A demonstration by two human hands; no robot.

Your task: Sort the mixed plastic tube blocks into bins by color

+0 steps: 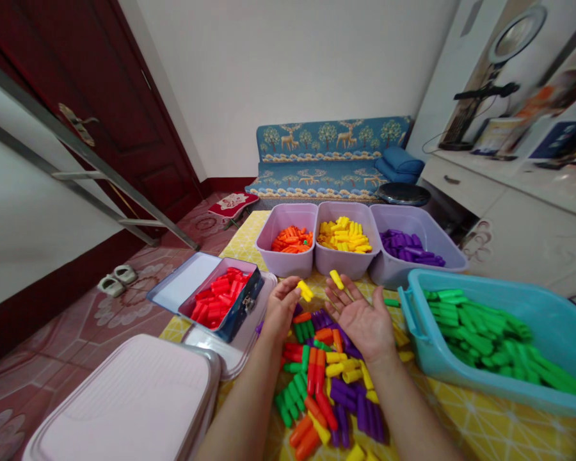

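1. Left hand (283,308): thumb and fingers pinched on a yellow piece (306,291), above the table.
2. Right hand (365,323): palm up, fingers spread; another yellow piece (336,279) at its fingertips, can't tell if touching.
3. Mixed pile (319,371) of red, orange, green, purple and yellow pieces on the yellow tablecloth (465,410), below and between the forearms.
4. Beyond the hands, three bins side by side: left bin (285,264) orange pieces, middle bin (348,264) yellow, right bin (397,272) purple.
5. Teal tub (429,349), right: green pieces.
6. Open tin (236,323), left: red pieces.
7. Pale lid (125,397), near left.
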